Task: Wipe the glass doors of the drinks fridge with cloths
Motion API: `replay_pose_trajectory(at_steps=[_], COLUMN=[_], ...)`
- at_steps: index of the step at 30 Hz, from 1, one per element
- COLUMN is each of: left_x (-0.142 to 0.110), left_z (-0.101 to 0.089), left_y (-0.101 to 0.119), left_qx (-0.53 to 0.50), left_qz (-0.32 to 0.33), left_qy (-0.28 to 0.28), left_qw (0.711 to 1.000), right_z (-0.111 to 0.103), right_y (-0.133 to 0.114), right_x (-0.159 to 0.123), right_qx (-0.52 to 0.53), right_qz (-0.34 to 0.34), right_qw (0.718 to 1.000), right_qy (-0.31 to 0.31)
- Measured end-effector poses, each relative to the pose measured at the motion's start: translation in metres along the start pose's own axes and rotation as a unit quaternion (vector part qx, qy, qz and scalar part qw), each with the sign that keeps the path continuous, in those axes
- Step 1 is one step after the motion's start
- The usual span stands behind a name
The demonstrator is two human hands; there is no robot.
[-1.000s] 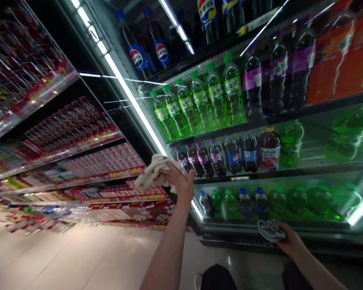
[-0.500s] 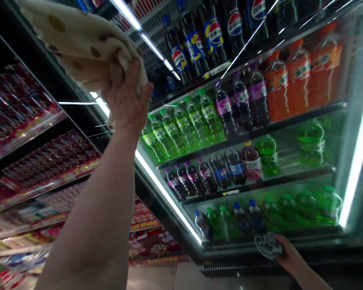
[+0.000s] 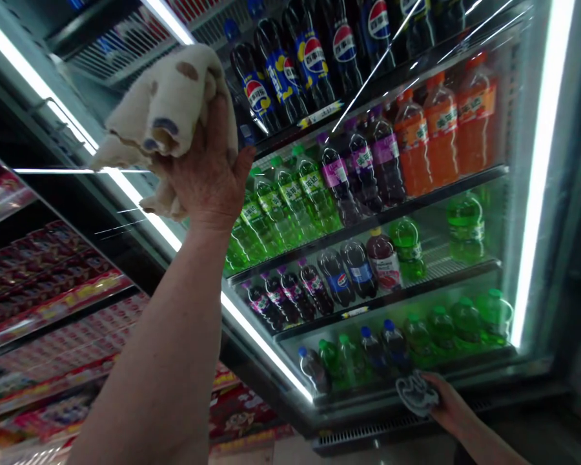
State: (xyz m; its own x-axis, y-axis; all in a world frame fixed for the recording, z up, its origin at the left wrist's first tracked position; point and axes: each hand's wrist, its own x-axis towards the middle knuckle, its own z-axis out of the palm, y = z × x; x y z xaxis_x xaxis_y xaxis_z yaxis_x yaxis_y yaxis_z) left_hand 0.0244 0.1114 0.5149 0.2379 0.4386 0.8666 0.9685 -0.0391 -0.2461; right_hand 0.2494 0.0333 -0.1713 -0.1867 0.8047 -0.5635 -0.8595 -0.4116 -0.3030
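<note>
A cream cloth (image 3: 174, 103) with brown and dark spots lies bunched under my left hand (image 3: 208, 168), raised high at the upper left. That hand shows its back, thumb out to the right, fingers partly hidden in the folds. The cloth seems to be against the glass front of a lit drinks fridge (image 3: 261, 352). Low at the right, my right hand (image 3: 440, 400) has its fingers closed at a small grey round thing with pale outlines (image 3: 417, 394). I cannot make out what that thing is.
Behind the glass stand cola bottles (image 3: 314, 58), green soda bottles (image 3: 281, 194), purple soda bottles (image 3: 361, 155) and orange soda bottles (image 3: 440, 129). More bottles fill lower shelves. Store shelves (image 3: 53, 303) with red packages run along the left. A vent grille (image 3: 368, 436) lies below.
My left hand and the cloth have moved down across the glass, and the cloth is more bunched. The view has shifted, so the fridge sits further left. The right hand keeps its grip.
</note>
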Motion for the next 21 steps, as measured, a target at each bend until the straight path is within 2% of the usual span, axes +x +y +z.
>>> replay_pose_trajectory(at_steps=[3,6,11,16,21], left_x=[-0.017,-0.040,-0.078,-0.105,-0.131], left_z=[0.012,0.026,0.040,0.050,0.066], left_y=[0.003,0.006,0.017,0.030,0.036], left_qx=[-0.049,-0.084,-0.077,-0.104,-0.152], left_qz=[0.005,0.030,0.021,-0.003,-0.087], left_qy=[-0.012,0.003,0.016,-0.012,-0.079], left_qw=[0.999,0.996,0.997,0.994,0.981], right_z=[0.005,0.007,0.003,-0.001,-0.005], right_y=[-0.004,-0.007,-0.009,-0.010,-0.012], right_x=[-0.005,-0.010,-0.009,-0.007,-0.006], right_qx=[-0.001,-0.001,0.003,-0.010,-0.019], right_qz=[0.009,0.034,0.039,0.061,0.069], right_qw=[0.999,0.999,0.999,0.997,0.997], right_qy=[0.032,0.012,0.024,0.043,0.040])
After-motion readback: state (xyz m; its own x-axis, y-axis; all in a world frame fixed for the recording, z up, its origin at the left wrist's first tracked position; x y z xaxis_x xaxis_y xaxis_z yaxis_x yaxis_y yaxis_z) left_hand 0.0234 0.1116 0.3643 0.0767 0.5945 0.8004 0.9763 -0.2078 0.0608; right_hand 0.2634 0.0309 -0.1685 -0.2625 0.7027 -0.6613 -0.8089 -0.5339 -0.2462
